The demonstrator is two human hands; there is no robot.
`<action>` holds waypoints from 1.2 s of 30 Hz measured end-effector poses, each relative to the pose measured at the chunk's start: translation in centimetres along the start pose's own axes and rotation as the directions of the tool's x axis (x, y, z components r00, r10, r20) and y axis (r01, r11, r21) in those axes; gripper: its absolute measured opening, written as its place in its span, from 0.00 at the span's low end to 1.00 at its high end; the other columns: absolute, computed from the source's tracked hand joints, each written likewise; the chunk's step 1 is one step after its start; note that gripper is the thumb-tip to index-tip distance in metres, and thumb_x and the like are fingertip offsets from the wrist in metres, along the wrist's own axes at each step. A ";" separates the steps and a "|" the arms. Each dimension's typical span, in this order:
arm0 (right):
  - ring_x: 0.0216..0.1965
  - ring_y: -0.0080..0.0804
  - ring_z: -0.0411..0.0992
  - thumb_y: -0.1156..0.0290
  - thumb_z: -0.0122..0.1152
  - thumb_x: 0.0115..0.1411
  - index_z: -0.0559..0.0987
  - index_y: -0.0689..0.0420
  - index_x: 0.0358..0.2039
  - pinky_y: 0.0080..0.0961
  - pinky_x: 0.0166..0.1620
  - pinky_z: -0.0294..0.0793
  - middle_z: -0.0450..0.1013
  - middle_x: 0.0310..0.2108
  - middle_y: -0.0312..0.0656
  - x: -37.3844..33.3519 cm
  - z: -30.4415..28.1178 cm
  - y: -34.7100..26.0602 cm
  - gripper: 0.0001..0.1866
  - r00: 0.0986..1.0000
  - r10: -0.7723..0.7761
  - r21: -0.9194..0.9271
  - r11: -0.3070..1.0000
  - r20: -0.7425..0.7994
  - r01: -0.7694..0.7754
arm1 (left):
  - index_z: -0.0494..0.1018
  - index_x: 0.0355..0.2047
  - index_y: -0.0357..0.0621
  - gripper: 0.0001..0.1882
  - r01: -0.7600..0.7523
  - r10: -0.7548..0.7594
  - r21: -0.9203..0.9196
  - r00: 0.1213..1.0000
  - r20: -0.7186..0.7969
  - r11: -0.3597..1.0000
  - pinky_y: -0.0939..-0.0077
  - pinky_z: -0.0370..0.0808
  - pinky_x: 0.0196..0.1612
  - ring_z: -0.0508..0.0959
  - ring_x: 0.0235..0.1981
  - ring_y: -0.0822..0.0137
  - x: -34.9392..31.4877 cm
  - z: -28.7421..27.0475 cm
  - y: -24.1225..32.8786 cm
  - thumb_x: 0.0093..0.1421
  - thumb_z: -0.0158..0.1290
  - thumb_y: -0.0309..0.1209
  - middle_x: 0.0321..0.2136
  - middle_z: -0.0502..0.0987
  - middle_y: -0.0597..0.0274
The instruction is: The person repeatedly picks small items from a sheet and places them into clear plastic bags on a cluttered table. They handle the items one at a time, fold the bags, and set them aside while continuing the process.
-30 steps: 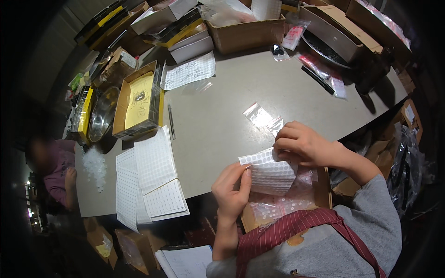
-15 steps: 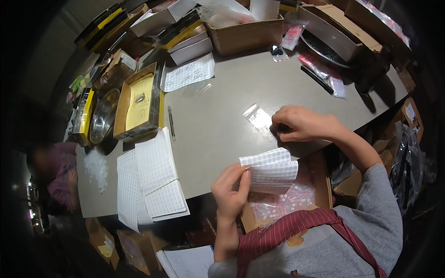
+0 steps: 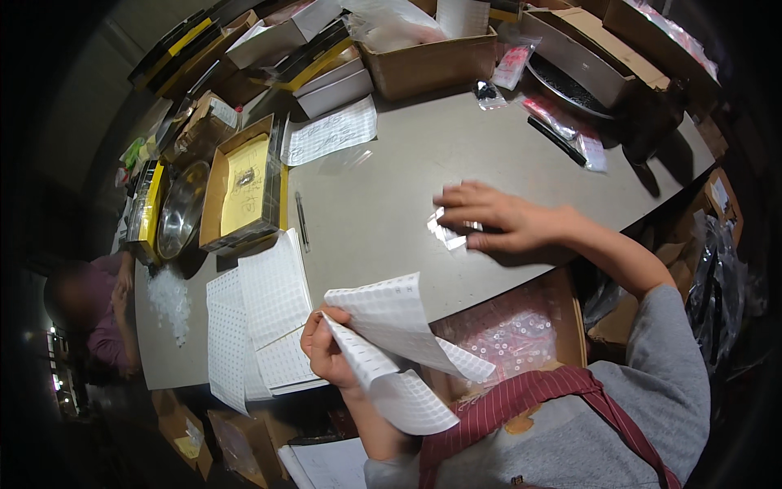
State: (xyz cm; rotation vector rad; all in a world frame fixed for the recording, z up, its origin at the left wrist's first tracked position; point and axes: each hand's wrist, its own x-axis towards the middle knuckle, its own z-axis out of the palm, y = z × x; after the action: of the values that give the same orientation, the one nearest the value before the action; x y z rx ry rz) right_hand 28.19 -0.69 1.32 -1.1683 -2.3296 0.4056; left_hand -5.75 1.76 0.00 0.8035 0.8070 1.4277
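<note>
My left hand (image 3: 327, 352) is closed on folded sheets of small round labels (image 3: 387, 311), held up past the table's near edge, their loose ends curling toward my apron. My right hand (image 3: 511, 220) lies with fingers spread over a small clear zip bag (image 3: 450, 238) on the grey table; the palm and fingers cover part of the bag. Below the table edge, an open box (image 3: 577, 319) holds clear bags of small round white pieces (image 3: 515, 322). To the left of my left hand lies a stack of similar label sheets (image 3: 273, 289).
A pen (image 3: 302, 222) lies beside a box with a yellow paper (image 3: 244, 183). A metal bowl (image 3: 181, 216) and a pile of small clear pieces (image 3: 169, 297) are at the left, near another person (image 3: 110, 314). Cardboard boxes (image 3: 428, 65) line the back; a black marker (image 3: 556, 140) lies right.
My left hand has moved left with the label sheets, which now hang more unfolded. My right hand has gone from curled fingers beside the small bag to spread fingers over it.
</note>
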 end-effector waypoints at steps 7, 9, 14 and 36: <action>0.60 0.46 0.74 0.68 0.65 0.66 0.89 0.60 0.38 0.50 0.71 0.62 0.83 0.46 0.52 -3.0 -0.3 -4.9 0.10 0.969 -0.062 0.758 0.635 0.238 -0.146 | 0.75 0.22 0.32 0.15 0.056 -0.037 -0.052 0.947 0.318 0.997 0.76 0.71 0.39 0.74 0.29 0.65 0.7 -1.9 0.5 0.56 0.45 0.32 0.26 0.77 0.52; 0.44 0.38 0.82 0.67 0.70 0.63 0.88 0.63 0.34 0.39 0.58 0.77 0.84 0.37 0.45 -1.7 -0.8 -5.3 0.11 0.984 0.035 0.825 0.539 0.176 -0.166 | 0.76 0.23 0.32 0.15 0.080 -0.057 -0.066 0.953 0.298 0.995 0.76 0.71 0.39 0.75 0.29 0.65 0.7 -1.9 0.5 0.55 0.46 0.32 0.26 0.78 0.52; 0.53 0.48 0.76 0.60 0.54 0.73 0.79 0.63 0.51 0.39 0.56 0.74 0.76 0.54 0.51 6.0 -0.7 4.0 0.19 0.973 0.167 0.043 0.986 -0.158 -0.163 | 0.78 0.29 0.30 0.15 0.037 -0.033 -0.013 0.979 0.200 0.999 0.77 0.70 0.42 0.75 0.31 0.68 1.0 -1.9 -0.4 0.60 0.48 0.32 0.27 0.79 0.56; 0.78 0.67 0.32 0.20 0.40 0.61 0.65 0.34 0.73 0.81 0.69 0.29 0.43 0.79 0.49 27.0 3.2 13.9 0.48 0.805 0.593 -0.227 0.788 0.029 -0.573 | 0.81 0.35 0.28 0.16 -0.082 0.071 0.103 0.992 0.102 0.991 0.78 0.68 0.47 0.77 0.38 0.68 -0.2 -1.4 -0.6 0.66 0.48 0.29 0.33 0.81 0.56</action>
State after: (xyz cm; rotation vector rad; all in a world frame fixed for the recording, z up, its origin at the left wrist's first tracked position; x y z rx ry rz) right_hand 21.95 29.15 0.21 -2.0294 -2.0747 0.4424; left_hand -6.62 1.56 -1.23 0.9885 0.7900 1.4100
